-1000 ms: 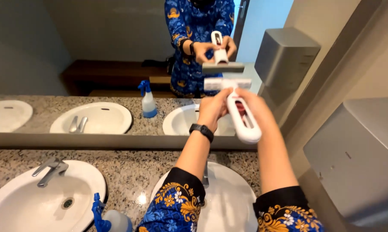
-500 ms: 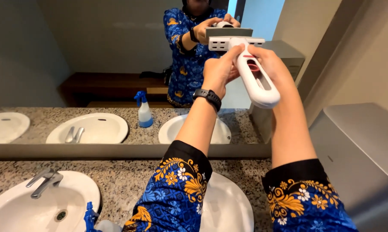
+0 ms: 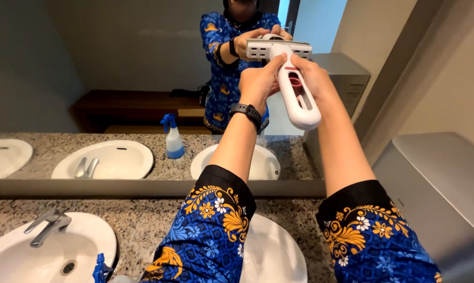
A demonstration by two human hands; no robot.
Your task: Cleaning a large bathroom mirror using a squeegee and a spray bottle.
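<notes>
Both my hands hold a white squeegee (image 3: 294, 94) with a thick hollow handle and a red part inside. Its wide head is pressed against the mirror (image 3: 116, 68), high up. My left hand (image 3: 259, 79), with a black watch on the wrist, grips the handle's upper part from the left. From the right, my right hand (image 3: 313, 76) is wrapped around the same handle. The mirror shows my reflection in a blue patterned shirt, holding the same tool.
Below are a speckled granite counter (image 3: 148, 220), a white basin with a chrome tap (image 3: 45, 226) at left and another basin (image 3: 279, 251) under my arms. A blue spray bottle (image 3: 101, 271) stands at the bottom edge. A grey wall-mounted dryer (image 3: 441, 183) juts out at right.
Both hands raised the squeegee up the mirror from about mid-height to near the top. In the last half second it shifted slightly left.
</notes>
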